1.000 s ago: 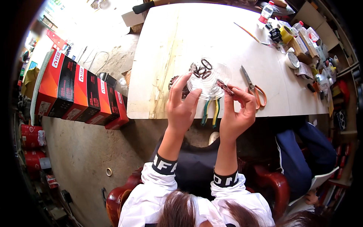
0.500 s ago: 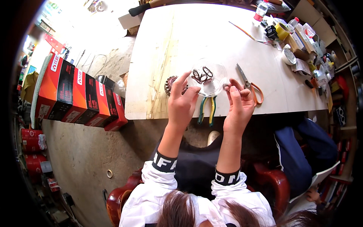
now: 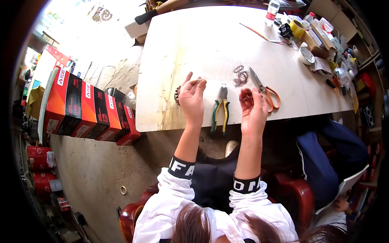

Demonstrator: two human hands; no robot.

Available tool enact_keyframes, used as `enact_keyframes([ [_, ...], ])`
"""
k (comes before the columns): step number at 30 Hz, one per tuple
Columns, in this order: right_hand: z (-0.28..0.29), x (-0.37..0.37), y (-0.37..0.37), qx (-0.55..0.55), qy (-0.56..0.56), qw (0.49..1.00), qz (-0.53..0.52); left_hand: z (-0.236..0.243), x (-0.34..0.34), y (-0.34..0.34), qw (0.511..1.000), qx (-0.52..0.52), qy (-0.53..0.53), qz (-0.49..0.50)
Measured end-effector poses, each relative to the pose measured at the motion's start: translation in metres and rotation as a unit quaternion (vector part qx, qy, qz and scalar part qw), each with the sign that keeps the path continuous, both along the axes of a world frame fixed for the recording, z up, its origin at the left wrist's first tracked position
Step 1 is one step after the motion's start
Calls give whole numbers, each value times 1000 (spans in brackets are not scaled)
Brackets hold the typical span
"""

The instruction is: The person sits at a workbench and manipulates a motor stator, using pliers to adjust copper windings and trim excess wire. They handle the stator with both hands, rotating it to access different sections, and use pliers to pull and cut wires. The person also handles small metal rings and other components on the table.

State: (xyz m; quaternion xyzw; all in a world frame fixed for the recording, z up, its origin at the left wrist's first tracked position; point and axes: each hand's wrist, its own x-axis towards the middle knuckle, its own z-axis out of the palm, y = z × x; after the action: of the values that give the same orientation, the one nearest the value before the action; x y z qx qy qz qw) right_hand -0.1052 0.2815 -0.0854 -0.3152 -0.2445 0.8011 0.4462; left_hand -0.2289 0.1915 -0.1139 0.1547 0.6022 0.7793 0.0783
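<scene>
My left hand (image 3: 192, 97) is raised above the table's near edge, thumb and fingertips pinched together. What sits in that pinch is too fine to make out. My right hand (image 3: 254, 108) is curled palm up, with a thin shiny clear strand (image 3: 245, 98) at its fingers. Faint loops of clear line (image 3: 221, 72) spread over the table beyond both hands. Several dark rings (image 3: 241, 76) lie at their right side. Between my hands rest pliers (image 3: 221, 107) with green and yellow handles. Orange-handled scissors (image 3: 270, 94) lie beside my right hand. A dark ridged round object (image 3: 177, 95) is partly hidden behind my left hand.
On the white table (image 3: 182, 40), a bottle (image 3: 272, 11), yellow tape (image 3: 298, 29) and mixed clutter fill the far right. A thin brush-like stick (image 3: 254, 30) lies nearby. Red and black boxes (image 3: 77, 103) stand left. Someone in blue trousers (image 3: 320, 158) sits at right.
My hands have drawn apart from the clear coil, the left turning its fingers inward. The dark rings now appear farther right, and the pliers' head has come into sight.
</scene>
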Motion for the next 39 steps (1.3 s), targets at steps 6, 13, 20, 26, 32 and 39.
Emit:
enact_keyframes([
  [6,-30,-6,22,87,-88,988,-90,-26,4,16,958,84,-266,-64],
  [13,-52,-3,42,54,-66,995,-55,-70,-5,23,900,162,-394,-92],
  [20,-56,-8,38,-11,-66,997,-38,-71,-2,25,864,232,-421,-150],
  [26,-43,-9,34,-11,-58,997,-49,-20,-13,11,931,226,-235,-161],
  [32,-33,-8,35,-15,-23,1000,2,33,-82,-50,929,-221,258,145],
  [39,-28,-12,30,-36,25,998,41,2,-139,-82,754,-439,442,209],
])
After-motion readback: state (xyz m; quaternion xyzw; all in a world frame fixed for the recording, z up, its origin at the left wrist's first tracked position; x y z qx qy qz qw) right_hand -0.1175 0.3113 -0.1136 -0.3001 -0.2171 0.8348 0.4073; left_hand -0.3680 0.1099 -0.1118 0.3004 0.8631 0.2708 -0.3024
